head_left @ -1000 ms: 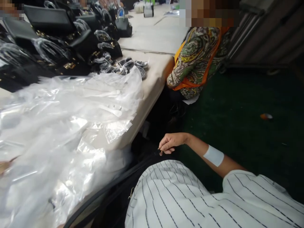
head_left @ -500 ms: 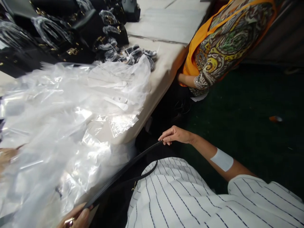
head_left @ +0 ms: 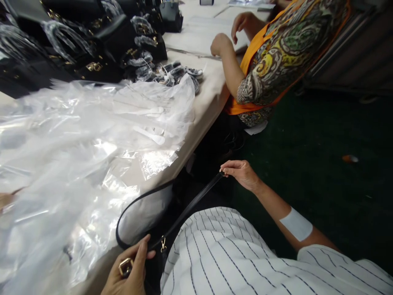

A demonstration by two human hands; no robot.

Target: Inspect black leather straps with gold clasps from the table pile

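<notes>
A long black strap [head_left: 190, 205] with gold clasps runs slantwise over my lap, below the table edge. My right hand [head_left: 241, 173] pinches its far end by the gold clasp, arm stretched out, a white patch on the forearm. At the bottom of the view my left hand [head_left: 130, 268], wearing a large gold ring, grips the strap's near end beside a second gold clasp [head_left: 163, 245]. Between the hands part of the strap curves in a slack loop against the table's side.
A heap of clear plastic bags [head_left: 92, 139] covers the beige table [head_left: 208, 98]. Black handbags [head_left: 101, 45] with gold fittings crowd the far left, several wrapped small items [head_left: 178, 73] beside them. A co-worker in a patterned top [head_left: 276, 53] sits at the table on the right. Dark green floor lies beyond.
My right hand drew the strap end up and to the right. My left hand has come further into view, gripping the strap near the clasp. The co-worker's arms rose onto the table.
</notes>
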